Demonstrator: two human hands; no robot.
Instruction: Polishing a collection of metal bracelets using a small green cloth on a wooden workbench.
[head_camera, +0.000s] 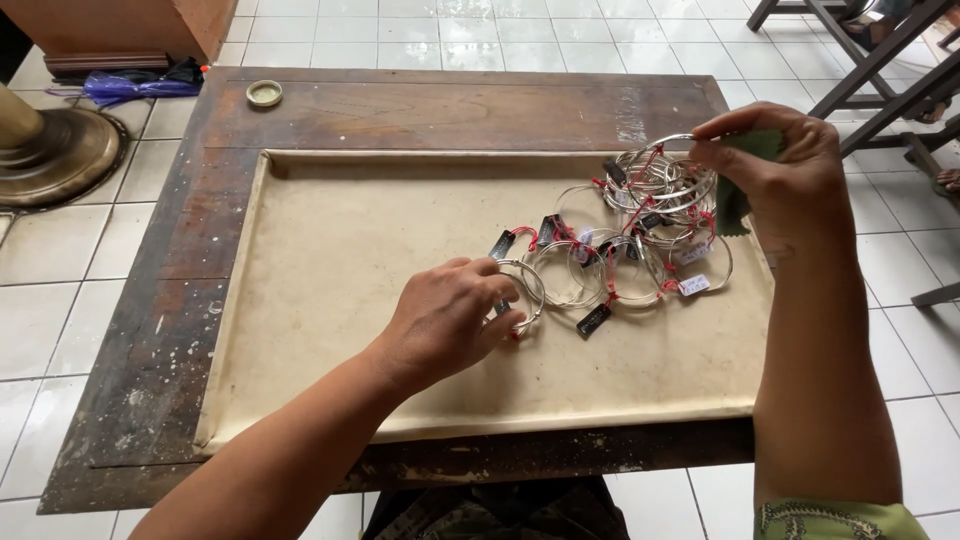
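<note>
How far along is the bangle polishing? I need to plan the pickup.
Hard to count finished ones. A loose row of tagged silver bangles lies flat on the beige tray. In hand: the left hand grips one bangle on the tray, and the right hand holds a bangle with a green cloth. A heap under it looks left.

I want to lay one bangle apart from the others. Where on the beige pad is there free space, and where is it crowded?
The pad is bare across its left half, from the left rim to the left hand, and along the near edge below the bangles. The right part is crowded: tagged silver bangles overlap between both hands, up to the right hand, which holds one with a green cloth.
</note>
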